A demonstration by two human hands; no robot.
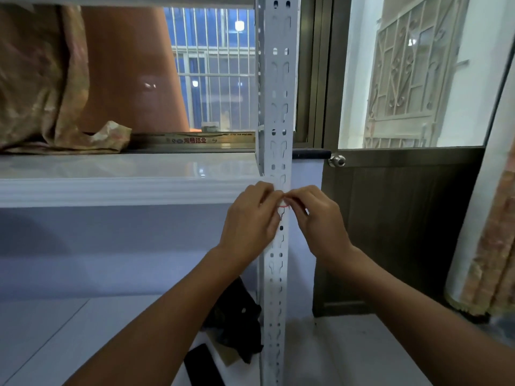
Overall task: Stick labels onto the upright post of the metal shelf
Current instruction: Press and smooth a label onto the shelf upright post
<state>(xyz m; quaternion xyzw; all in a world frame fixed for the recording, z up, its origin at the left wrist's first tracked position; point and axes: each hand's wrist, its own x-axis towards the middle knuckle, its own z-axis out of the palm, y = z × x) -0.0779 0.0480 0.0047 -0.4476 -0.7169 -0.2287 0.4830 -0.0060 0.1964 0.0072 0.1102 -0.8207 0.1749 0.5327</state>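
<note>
— Two hands at the upright post (278,112)?
— Yes. The left hand (252,218) and right hand (317,218) meet in front of it, just below the white shelf (117,190), fingertips pinched together on a small white label (284,204) with a red edge.
— Stuck down?
— Cannot tell.

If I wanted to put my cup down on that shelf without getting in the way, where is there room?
The white shelf board is bare from the crumpled brown cloth across to the upright post. The lower board is bare at its left. It is crowded at the post, where the left hand and right hand meet on a small label, and below around the black cloth.
</note>
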